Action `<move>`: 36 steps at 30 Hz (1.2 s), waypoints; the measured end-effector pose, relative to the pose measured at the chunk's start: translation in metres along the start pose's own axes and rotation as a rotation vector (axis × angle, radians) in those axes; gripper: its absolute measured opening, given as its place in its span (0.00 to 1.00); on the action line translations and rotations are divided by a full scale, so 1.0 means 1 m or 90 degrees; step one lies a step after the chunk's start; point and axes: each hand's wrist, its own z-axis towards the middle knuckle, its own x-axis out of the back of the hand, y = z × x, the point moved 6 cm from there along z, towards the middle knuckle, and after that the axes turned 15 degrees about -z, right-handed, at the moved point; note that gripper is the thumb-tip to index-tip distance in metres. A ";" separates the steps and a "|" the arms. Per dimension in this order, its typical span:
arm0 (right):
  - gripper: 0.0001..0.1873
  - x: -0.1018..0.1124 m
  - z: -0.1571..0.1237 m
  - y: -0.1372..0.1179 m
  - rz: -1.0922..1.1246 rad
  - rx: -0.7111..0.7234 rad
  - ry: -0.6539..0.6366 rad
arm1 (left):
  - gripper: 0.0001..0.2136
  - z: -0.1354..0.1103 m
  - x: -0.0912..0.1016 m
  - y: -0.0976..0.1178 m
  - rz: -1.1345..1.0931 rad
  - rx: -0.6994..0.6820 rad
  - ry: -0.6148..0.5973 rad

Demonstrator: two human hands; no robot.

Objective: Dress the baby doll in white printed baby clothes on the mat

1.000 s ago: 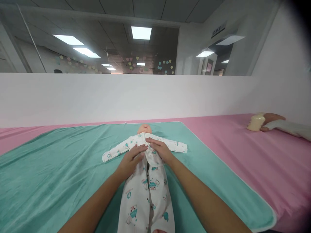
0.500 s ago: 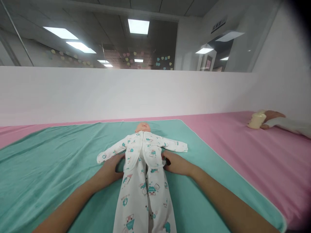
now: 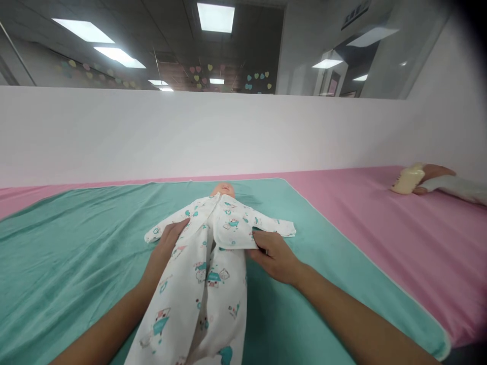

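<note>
A baby doll (image 3: 224, 189) lies on its back on a teal blanket (image 3: 95, 223), dressed in a white printed top (image 3: 234, 225) and long white printed trousers (image 3: 178, 299). Both sleeves stretch out sideways. My right hand (image 3: 276, 255) pinches the lower corner of the top's front panel and holds it out from the doll's side. On the other side, my left hand (image 3: 170, 243) lies against the clothing at the waist, fingers stretched out, tips at the top's edge. The doll's limbs are hidden inside the clothes.
Under the blanket is a pink sheet (image 3: 361, 203). At the far right, near the wall, another person's hand (image 3: 437, 171) is beside a pale yellow bottle (image 3: 408, 180). A white wall (image 3: 190, 134) with a window above it bounds the far side.
My right hand has pulled the top's front corner outward to the right. My left hand has moved up and flattened against the clothing. The trousers' lower part has swung left.
</note>
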 end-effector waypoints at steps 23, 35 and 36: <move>0.21 -0.010 -0.001 -0.045 -0.004 0.172 0.048 | 0.19 -0.015 -0.004 0.028 0.157 -0.223 -0.159; 0.30 -0.032 0.007 0.022 0.215 -0.104 -0.012 | 0.07 -0.007 0.010 0.022 -0.007 -0.078 -0.097; 0.30 -0.033 0.007 0.022 0.221 -0.103 -0.018 | 0.06 -0.008 0.010 0.024 -0.023 -0.078 -0.095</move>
